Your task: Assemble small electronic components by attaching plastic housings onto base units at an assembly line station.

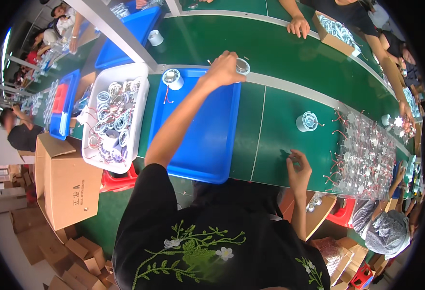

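My left hand (pixel 222 70) reaches over the far edge of a blue tray (pixel 200 140). Its fingers are closed around the side of a white round motor part (pixel 242 68) with a greyish disc in its top. In the tray's far left corner stands a similar white motor part (pixel 173 79), red wires trailing from it. Above the front edge of the green table, my right hand (pixel 300 171) has its fingers bent and apart, with nothing visible between them. Another white motor part (pixel 307 122) stands on the table beyond this hand.
A white bin (pixel 142 104) full of wired parts stands left of the tray. To the right lies a clear plastic sheet (pixel 367 154) with many small wired pieces. A metal rail (pixel 290 87) crosses the table. Across it are a co-worker's hand (pixel 298 26) and a cardboard box (pixel 336 34).
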Motion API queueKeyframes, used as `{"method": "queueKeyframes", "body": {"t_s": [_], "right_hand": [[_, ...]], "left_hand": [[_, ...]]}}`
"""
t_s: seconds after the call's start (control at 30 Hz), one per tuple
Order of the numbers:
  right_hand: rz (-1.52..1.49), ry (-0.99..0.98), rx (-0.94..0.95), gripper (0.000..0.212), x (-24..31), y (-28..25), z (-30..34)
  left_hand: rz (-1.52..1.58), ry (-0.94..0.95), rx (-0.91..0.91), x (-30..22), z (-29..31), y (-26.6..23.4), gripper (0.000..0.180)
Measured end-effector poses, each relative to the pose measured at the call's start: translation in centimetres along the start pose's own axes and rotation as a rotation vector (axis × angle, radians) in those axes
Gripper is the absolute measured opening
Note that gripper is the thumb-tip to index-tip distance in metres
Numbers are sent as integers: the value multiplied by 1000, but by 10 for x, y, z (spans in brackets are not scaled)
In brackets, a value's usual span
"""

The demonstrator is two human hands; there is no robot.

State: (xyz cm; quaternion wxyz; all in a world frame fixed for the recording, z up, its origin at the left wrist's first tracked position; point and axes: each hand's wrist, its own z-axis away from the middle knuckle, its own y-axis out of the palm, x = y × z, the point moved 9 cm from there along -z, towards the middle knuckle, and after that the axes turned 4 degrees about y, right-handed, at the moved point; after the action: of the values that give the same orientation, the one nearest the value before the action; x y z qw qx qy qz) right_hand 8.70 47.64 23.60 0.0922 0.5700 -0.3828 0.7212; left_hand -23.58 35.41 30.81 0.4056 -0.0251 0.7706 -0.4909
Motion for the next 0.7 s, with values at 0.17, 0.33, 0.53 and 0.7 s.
{"method": "queueKeyframes", "body": {"t_s": [0.17,0.33,0.53,0.7], "right_hand": [[18,-41,-21,21,-14,12,-2],[54,-86,-4,19,0,17,-10],[91,-32,-25,15,-17,12,-17],[74,28,-73,13,-22,6,-12]], "left_hand": [[-39,11,232,-35,35,-25,64],[-254,-182,112,38,68,-29,69],[-585,135,-190,37,44,-64,65],[-994,-26,-60,176,-65,-114,48]]}}
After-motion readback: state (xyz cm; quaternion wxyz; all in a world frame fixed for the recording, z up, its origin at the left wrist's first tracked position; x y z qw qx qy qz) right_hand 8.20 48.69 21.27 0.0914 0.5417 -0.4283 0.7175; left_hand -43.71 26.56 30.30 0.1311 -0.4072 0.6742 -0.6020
